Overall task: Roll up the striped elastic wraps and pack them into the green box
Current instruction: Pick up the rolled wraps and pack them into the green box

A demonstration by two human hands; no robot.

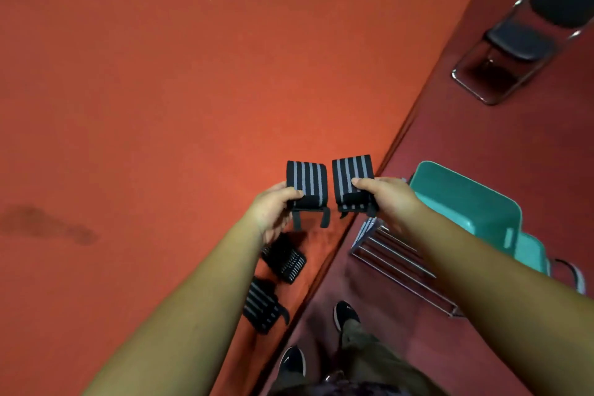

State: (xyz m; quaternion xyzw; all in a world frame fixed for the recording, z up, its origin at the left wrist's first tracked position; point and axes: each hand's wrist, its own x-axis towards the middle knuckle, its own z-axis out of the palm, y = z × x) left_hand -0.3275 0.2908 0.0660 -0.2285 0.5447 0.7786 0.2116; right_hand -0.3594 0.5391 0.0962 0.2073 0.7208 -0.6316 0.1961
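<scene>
My left hand [274,209] grips a rolled black wrap with grey stripes [306,182], thumb on top, a black loop hanging below it. My right hand [384,199] grips a second rolled striped wrap [353,178] beside the first, thumb across it. Both rolls are held above the near corner of the orange table [193,90]. Two more rolled striped wraps lie on the table under my left forearm, one [284,259] nearer the hands and one [263,305] closer to me. The green box [466,199] stands open to the right, below table level, beside my right forearm.
A wire rack [398,270] sits on the dark red carpet under the green box. A folding chair [520,42] stands at the upper right. My shoes [347,315] are by the table's edge. A dark stain [48,225] marks the table at left.
</scene>
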